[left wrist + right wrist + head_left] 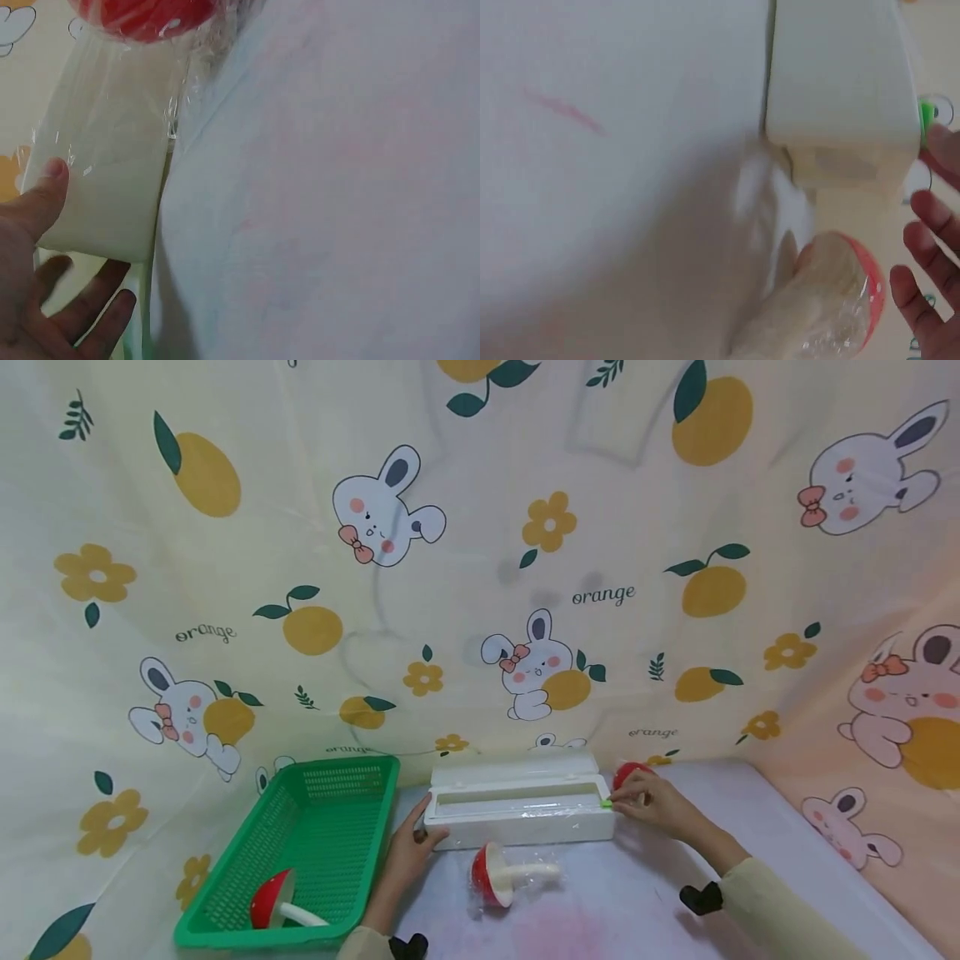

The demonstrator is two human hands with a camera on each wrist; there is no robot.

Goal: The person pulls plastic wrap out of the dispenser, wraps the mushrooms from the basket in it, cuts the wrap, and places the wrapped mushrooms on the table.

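A white cling film dispenser (517,832) stands at the back of the table with its lid (517,768) raised. My left hand (408,852) grips its left end, the thumb on the front and the other fingers around the end. At the right end, my right hand (663,810) pinches a small green slider (607,804) between thumb and index finger. In front of the dispenser lies a red-capped toy mushroom (491,877) wrapped in clear film. Another wrapped mushroom (825,292) lies beside the right end, its red cap partly hidden by my right hand in the head view.
To the left is a green plastic basket (388,810) with one red-and-white mushroom (272,900) inside. A patterned cloth (465,568) with rabbits and oranges hangs right behind the dispenser and along the right side. A pale cloth (645,910) covers the table.
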